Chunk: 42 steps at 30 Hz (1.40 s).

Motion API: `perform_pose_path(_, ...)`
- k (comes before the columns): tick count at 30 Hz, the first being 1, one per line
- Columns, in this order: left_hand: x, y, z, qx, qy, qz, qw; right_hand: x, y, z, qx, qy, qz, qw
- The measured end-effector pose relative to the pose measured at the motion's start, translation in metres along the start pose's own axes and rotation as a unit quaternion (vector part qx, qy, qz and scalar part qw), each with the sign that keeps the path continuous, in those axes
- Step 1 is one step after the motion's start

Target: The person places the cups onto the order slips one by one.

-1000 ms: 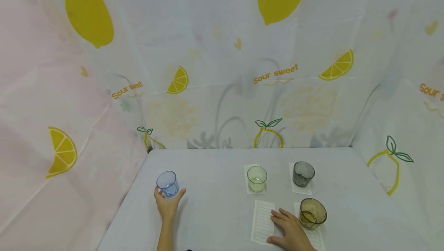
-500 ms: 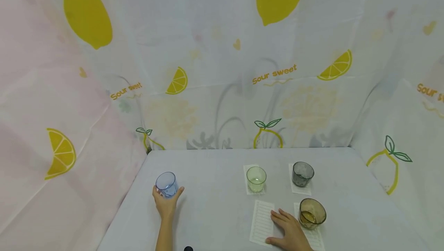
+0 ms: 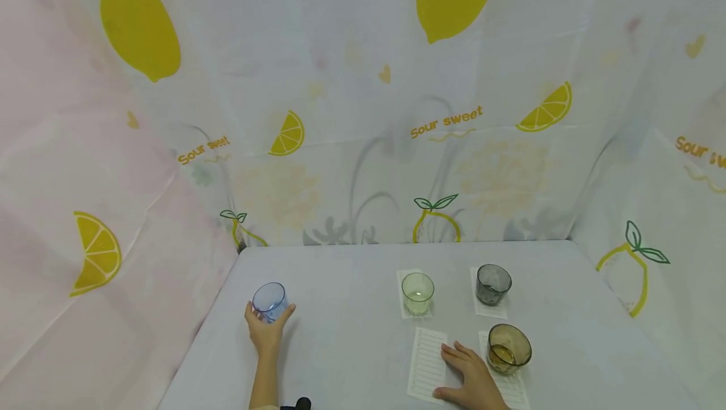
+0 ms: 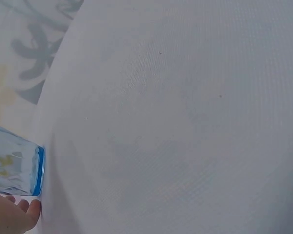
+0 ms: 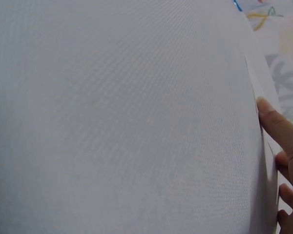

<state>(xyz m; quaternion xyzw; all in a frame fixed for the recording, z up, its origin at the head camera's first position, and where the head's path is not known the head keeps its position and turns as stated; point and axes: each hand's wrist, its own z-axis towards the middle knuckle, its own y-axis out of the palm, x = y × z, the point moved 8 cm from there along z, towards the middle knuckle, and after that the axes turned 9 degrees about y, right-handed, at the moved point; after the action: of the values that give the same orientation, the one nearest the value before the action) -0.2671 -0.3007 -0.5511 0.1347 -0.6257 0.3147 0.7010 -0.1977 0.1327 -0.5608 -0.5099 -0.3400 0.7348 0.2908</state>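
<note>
In the head view my left hand (image 3: 265, 332) holds a clear blue glass (image 3: 270, 301) on the left of the white table. The fingers wrap its left side and the thumb lies at its right. In the left wrist view, the glass (image 4: 14, 163) has its thick blue base against the table. On the right, my right hand (image 3: 471, 375) rests with spread fingers over the right edge of a lined paper slip (image 3: 425, 363). Its fingertips (image 5: 266, 107) meet the slip's edge in the right wrist view. Just right of this hand stands an amber glass (image 3: 509, 348).
A green glass (image 3: 418, 293) and a grey glass (image 3: 493, 284) stand farther back, each on a paper slip. Another slip (image 3: 513, 391) lies under the amber glass. Behind the table (image 3: 340, 309) hangs a lemon-print cloth (image 3: 340, 114). A dark round object (image 3: 303, 404) shows at the bottom edge.
The left thumb has come closer to the blue glass, which stays in place on the table. The right hand holds still. The head view has shifted slightly.
</note>
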Motion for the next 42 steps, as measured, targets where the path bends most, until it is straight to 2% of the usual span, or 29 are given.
perform_pose_path(5,-0.001,-0.002,0.004,-0.005,0.007,0.010,0.9999,-0.001,-0.001,0.000,0.004,-0.002,0.001,1.0000)
perform_pose_path(9,-0.001,-0.005,0.008,0.007,0.019,0.018,0.9996,0.000,0.000,0.000,0.000,0.004,0.005,1.0000)
perform_pose_path(12,-0.002,-0.006,0.008,0.013,0.016,0.016,0.9997,0.001,0.001,0.000,-0.004,0.009,0.009,0.9999)
perform_pose_path(19,0.002,-0.003,-0.003,-0.007,0.004,0.003,1.0000,0.002,0.002,0.000,-0.001,0.001,0.007,1.0000)
perform_pose_path(24,0.011,0.001,-0.013,-0.011,0.031,0.004,0.9994,0.000,0.003,0.000,-0.007,-0.009,-0.002,0.9999)
perform_pose_path(29,0.026,0.008,-0.020,-0.040,0.071,0.010,0.9966,-0.001,0.001,0.000,-0.002,-0.014,-0.007,0.9999)
perform_pose_path(34,0.040,0.016,-0.029,-0.072,0.090,0.007,0.9933,0.000,0.001,0.000,-0.001,-0.011,-0.002,0.9999)
perform_pose_path(42,0.065,0.034,-0.053,-0.133,0.135,-0.009,0.9818,0.003,0.003,0.000,-0.002,-0.011,-0.008,0.9999)
